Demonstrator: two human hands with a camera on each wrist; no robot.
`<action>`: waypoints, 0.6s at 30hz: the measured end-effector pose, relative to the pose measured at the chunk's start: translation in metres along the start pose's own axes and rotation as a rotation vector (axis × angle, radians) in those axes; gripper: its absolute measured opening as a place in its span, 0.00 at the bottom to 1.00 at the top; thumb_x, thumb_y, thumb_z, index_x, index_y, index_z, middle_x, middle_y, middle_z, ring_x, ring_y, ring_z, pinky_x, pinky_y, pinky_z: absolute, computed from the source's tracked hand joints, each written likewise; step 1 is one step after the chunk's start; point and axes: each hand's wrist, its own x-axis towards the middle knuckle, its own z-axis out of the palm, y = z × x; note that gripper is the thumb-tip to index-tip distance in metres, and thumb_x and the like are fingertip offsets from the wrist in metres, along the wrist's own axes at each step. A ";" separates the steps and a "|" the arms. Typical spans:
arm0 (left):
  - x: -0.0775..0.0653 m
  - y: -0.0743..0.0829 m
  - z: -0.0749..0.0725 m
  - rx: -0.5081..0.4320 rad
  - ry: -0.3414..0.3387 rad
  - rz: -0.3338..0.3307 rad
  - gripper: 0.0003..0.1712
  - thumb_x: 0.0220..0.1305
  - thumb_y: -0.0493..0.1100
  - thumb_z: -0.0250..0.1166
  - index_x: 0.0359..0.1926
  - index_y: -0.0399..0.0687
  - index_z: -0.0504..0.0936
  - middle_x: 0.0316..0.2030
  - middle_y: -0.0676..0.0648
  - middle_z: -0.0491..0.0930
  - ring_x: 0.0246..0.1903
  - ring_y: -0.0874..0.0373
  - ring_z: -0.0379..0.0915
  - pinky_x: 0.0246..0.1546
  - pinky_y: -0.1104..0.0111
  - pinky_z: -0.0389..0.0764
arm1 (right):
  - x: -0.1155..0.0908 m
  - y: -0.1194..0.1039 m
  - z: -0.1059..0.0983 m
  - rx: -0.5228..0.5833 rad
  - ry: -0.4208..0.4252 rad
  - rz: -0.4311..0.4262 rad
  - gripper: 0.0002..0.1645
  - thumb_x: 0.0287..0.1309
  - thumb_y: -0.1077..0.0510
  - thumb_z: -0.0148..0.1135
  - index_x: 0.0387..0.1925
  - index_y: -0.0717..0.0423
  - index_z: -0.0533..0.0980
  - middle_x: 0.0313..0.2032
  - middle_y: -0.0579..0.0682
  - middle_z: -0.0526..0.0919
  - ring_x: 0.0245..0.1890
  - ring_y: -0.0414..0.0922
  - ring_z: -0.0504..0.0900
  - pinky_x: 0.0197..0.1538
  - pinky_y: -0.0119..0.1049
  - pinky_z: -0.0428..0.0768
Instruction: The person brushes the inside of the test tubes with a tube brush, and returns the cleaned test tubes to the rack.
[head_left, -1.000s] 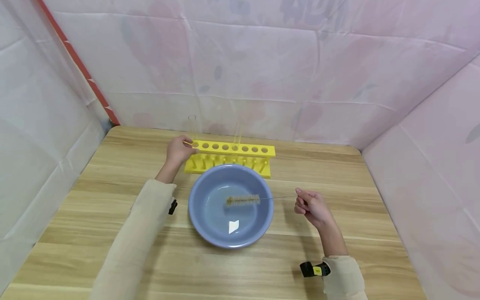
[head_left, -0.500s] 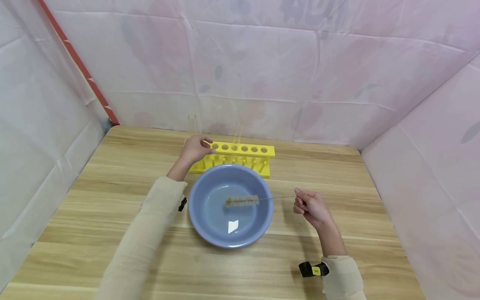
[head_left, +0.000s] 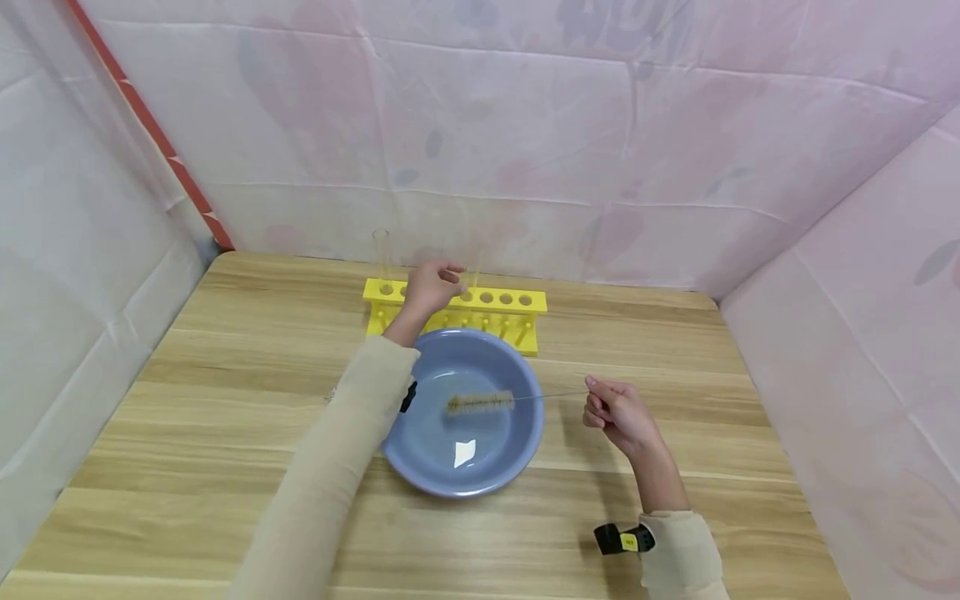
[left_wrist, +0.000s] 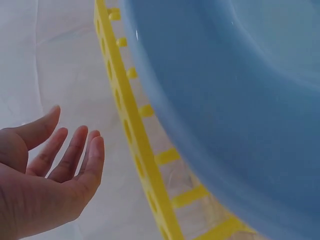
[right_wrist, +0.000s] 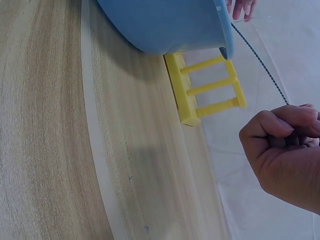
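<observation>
Right hand [head_left: 622, 417] outside basin rim [head_left: 462, 492]

- Cream left sleeve [head_left: 322, 475] on me, cream right sleeve [head_left: 681, 552] too!
- Black left wrist-piece [head_left: 408, 397]; black right wrist-piece [head_left: 610, 540], yellow label [head_left: 628, 542]!
- My left hand [head_left: 431, 289], right hand [head_left: 621, 414]: both bare!

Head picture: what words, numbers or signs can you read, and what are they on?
I can't read any.
Yellow label on the black wrist device: too small to read.
Back cloth, near the top edge: faint letters, too blurred to read.
Blue basin, yellow rack: none seen.
</observation>
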 end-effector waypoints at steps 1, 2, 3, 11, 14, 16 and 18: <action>0.001 0.000 0.002 0.005 0.011 -0.003 0.18 0.55 0.36 0.65 0.49 0.44 0.79 0.42 0.42 0.79 0.43 0.49 0.73 0.38 0.62 0.76 | 0.000 0.000 0.000 0.001 -0.001 -0.001 0.26 0.68 0.63 0.42 0.10 0.56 0.61 0.10 0.42 0.57 0.11 0.37 0.60 0.24 0.28 0.62; 0.002 0.000 0.003 0.012 0.022 -0.007 0.17 0.55 0.36 0.66 0.48 0.44 0.79 0.42 0.42 0.79 0.43 0.49 0.73 0.38 0.62 0.76 | 0.000 0.000 0.000 0.002 -0.001 -0.002 0.26 0.68 0.63 0.42 0.10 0.56 0.61 0.10 0.42 0.57 0.11 0.37 0.60 0.24 0.28 0.62; 0.003 -0.001 0.005 0.013 0.032 -0.010 0.17 0.55 0.36 0.66 0.48 0.44 0.80 0.42 0.42 0.79 0.43 0.49 0.73 0.38 0.62 0.76 | 0.000 0.000 0.001 0.002 -0.003 -0.003 0.26 0.68 0.63 0.42 0.11 0.56 0.61 0.10 0.42 0.57 0.11 0.37 0.60 0.24 0.28 0.62; 0.009 -0.011 0.017 0.004 0.056 -0.001 0.17 0.55 0.35 0.66 0.47 0.41 0.79 0.43 0.42 0.78 0.46 0.50 0.73 0.40 0.63 0.76 | -0.001 0.000 0.000 -0.005 -0.004 -0.007 0.26 0.68 0.62 0.41 0.11 0.56 0.61 0.10 0.42 0.57 0.11 0.37 0.60 0.25 0.29 0.62; 0.010 -0.014 0.022 0.009 0.059 -0.003 0.17 0.56 0.36 0.66 0.48 0.42 0.78 0.45 0.43 0.78 0.46 0.51 0.72 0.42 0.63 0.75 | -0.001 0.001 -0.001 -0.008 -0.003 -0.009 0.26 0.68 0.62 0.41 0.11 0.56 0.60 0.10 0.43 0.57 0.11 0.37 0.60 0.25 0.29 0.62; 0.010 -0.015 0.024 0.005 0.064 -0.010 0.17 0.56 0.37 0.65 0.48 0.42 0.78 0.45 0.44 0.77 0.47 0.51 0.72 0.43 0.63 0.75 | -0.002 0.001 -0.002 -0.009 -0.003 -0.009 0.26 0.68 0.62 0.41 0.11 0.57 0.61 0.10 0.43 0.57 0.11 0.37 0.60 0.25 0.29 0.62; 0.009 -0.014 0.026 0.003 0.071 -0.018 0.17 0.56 0.37 0.65 0.48 0.43 0.78 0.45 0.44 0.77 0.47 0.51 0.71 0.44 0.63 0.75 | -0.002 0.002 -0.002 -0.009 -0.002 -0.009 0.26 0.68 0.63 0.41 0.11 0.57 0.61 0.10 0.43 0.57 0.11 0.37 0.60 0.25 0.29 0.62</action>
